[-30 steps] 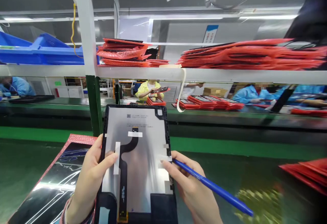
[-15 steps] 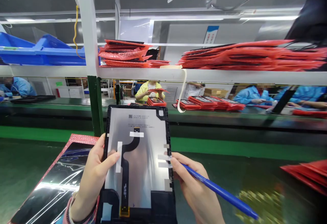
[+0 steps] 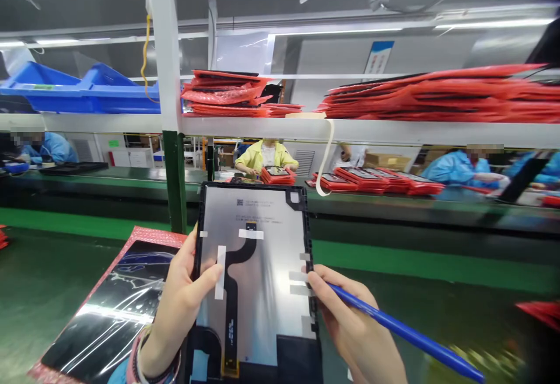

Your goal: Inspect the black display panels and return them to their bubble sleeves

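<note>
A tablet screen panel (image 3: 271, 302) in a black frame is held up in front of me, its silvery back facing me. A black ribbon cable (image 3: 231, 296) runs down it, with white tape strips across it and grey strips along the right edge. My left hand (image 3: 184, 296) grips the panel's left edge, thumb on the back near a tape strip. My right hand (image 3: 350, 320) is closed round a blue pen-like stick (image 3: 406, 331), its fingertips at the panel's right edge by the grey strips. The stick's front tip is hidden by the fingers.
A glossy black screen (image 3: 118, 308) lies on red bubble wrap (image 3: 144, 233) at the left. Red-wrapped stacks (image 3: 429, 98) and blue bins (image 3: 87, 89) fill the shelf above. Across the bench, a person in yellow (image 3: 266, 156) sits behind red packs (image 3: 277, 175). A green post (image 3: 174, 180) stands ahead.
The whole view has shifted, so the panel, both hands and the shelf appear further right. My grip on the panel and stick looks the same. The person in yellow has lowered a red pack.
</note>
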A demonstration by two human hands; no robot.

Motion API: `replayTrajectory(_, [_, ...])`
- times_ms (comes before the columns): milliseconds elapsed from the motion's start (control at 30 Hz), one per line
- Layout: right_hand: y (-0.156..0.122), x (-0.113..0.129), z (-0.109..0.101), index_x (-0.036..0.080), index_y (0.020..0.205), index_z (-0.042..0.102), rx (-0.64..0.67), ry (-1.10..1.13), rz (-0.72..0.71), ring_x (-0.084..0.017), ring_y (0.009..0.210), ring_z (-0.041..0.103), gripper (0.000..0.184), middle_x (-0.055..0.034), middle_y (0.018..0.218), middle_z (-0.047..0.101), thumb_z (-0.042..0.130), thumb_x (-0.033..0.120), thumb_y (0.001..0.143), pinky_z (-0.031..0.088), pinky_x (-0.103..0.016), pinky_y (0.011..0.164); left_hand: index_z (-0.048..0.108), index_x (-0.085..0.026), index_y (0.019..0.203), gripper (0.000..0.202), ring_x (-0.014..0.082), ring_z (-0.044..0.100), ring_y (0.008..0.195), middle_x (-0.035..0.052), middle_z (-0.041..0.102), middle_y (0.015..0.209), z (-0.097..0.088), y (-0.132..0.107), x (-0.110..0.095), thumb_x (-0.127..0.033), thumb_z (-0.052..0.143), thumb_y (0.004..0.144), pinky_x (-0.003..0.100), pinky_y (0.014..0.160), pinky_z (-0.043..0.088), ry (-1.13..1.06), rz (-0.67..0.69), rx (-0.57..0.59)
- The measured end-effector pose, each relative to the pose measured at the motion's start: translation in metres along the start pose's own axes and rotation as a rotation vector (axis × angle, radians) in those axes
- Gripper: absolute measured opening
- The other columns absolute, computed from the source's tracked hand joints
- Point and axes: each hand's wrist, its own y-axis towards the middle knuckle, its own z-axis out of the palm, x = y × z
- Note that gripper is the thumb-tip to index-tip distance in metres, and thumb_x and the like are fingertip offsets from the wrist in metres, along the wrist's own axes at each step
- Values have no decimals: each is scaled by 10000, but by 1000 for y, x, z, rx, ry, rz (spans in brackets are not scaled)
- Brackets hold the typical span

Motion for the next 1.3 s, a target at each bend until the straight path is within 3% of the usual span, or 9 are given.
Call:
replayTrajectory(100, [0, -3, -5, 203, 515, 598, -14, 134, 66, -108, 494, 341, 405, 39, 512, 426, 804, 511, 679, 304, -239, 427, 496, -268, 1414, 673, 251, 642, 1150, 56, 698, 1251, -1, 3, 2, -286, 740, 787, 320, 976, 496, -53, 18, 43])
replayTrajectory(233, [2, -4, -6, 211, 597, 726, -125, 248, 215, -118, 506, 494, 327, 13, 539, 600, 908, 472, 522, 434, -208, 441, 592, -267, 1315, 482, 238, 527, 1311, 38, 671, 1306, 0, 5, 3, -280, 700, 846, 328, 1120, 373, -52, 55, 34])
replayTrajectory(400, [1, -9, -7, 244, 757, 803, -213, 286, 320, -166, 595, 642, 362, -22, 669, 742, 938, 423, 472, 548, -220, 542, 637, -251, 1236, 370, 234, 561, 1276, 36, 691, 1270, 2, 7, 1, -281, 678, 869, 340, 1102, 407, -86, 49, 48])
replayTrajectory(800, [0, -5, -2, 261, 754, 801, -202, 279, 265, -160, 510, 573, 291, -4, 561, 654, 915, 408, 530, 533, -232, 452, 672, -224, 1143, 310, 229, 641, 1165, 49, 737, 1173, 4, 12, 5, -268, 696, 837, 347, 1051, 459, -154, -33, 24])
replayTrajectory(967, [-6, -4, -4, 282, 799, 801, -241, 236, 275, -197, 613, 655, 268, -24, 689, 716, 898, 395, 577, 587, -259, 547, 671, -218, 1122, 289, 229, 648, 1151, 47, 746, 1139, 5, 13, 4, -258, 696, 837, 347, 1041, 463, -184, -70, 26])
replayTrajectory(1100, [-10, 7, 0, 297, 806, 791, -233, 256, 239, -209, 710, 685, 305, -20, 816, 757, 929, 323, 535, 579, -245, 579, 669, -208, 1097, 267, 242, 663, 1122, 48, 758, 1090, 7, 13, 5, -251, 690, 834, 330, 942, 521, -240, -90, 24])
replayTrajectory(1200, [-10, 13, 1, 288, 747, 771, -144, 255, 158, -170, 621, 630, 283, 8, 704, 731, 932, 279, 514, 532, -222, 537, 680, -198, 1092, 278, 253, 689, 1058, 47, 764, 1069, 9, 12, 6, -265, 690, 822, 320, 882, 540, -252, -98, 2])
replayTrajectory(1300, [-9, 11, -1, 277, 721, 761, -144, 198, 156, -156, 586, 585, 259, 20, 625, 688, 919, 288, 517, 513, -218, 535, 701, -195, 1077, 280, 265, 659, 1123, 42, 760, 1098, 8, 11, 8, -285, 682, 813, 320, 935, 515, -213, -102, -98])
